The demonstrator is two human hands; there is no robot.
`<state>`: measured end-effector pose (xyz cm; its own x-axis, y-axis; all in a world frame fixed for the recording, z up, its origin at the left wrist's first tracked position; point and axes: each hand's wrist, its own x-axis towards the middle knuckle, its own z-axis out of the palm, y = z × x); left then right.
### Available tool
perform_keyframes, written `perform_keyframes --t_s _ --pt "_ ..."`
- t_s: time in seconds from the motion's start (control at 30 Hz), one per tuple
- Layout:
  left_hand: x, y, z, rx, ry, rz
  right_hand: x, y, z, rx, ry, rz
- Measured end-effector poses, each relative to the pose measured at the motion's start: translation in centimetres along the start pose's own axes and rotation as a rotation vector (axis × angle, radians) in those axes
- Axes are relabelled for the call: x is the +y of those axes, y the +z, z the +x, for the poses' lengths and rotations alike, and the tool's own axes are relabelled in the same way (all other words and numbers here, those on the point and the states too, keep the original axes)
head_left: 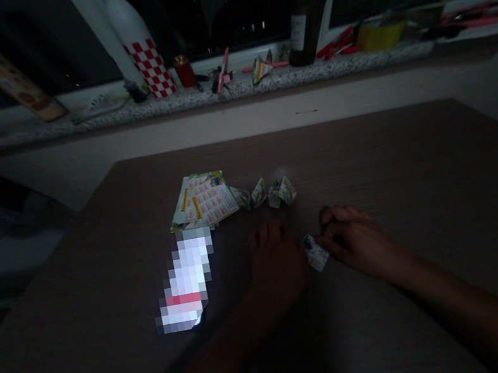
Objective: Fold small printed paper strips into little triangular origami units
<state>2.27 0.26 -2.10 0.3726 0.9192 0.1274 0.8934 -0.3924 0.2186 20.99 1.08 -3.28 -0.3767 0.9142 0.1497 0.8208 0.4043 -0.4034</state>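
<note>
On the brown wood-grain desk [409,164], one small white printed paper [319,258] lies between two bare hands: the left hand [278,259] curls beside it, the right hand [353,235] bends narrow fingers at its edge, and I can't tell whether either grips it. Beyond sit at least three folded printed-paper pieces [287,191], at least two flat printed sheets [213,200] and one glowing rectangular phone [187,278].
</note>
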Motion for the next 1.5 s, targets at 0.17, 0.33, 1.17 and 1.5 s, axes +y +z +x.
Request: perform_keyframes --t_s 0.17,0.33,1.17,1.5 --pt "0.2 -0.2 0.1 -0.023 -0.01 0.038 -0.2 -0.1 -0.1 -0.006 0.017 -0.007" --pt "0.3 -0.2 0.2 -0.017 -0.004 0.083 -0.5 -0.1 -0.1 0.0 0.042 0.0" --pt "0.4 0.0 0.0 -0.017 0.006 0.116 -1.0 0.1 0.2 0.002 0.113 -0.044" --pt "0.2 0.0 -0.2 -0.029 0.002 0.123 0.0 -0.5 0.2 -0.062 0.085 0.049"
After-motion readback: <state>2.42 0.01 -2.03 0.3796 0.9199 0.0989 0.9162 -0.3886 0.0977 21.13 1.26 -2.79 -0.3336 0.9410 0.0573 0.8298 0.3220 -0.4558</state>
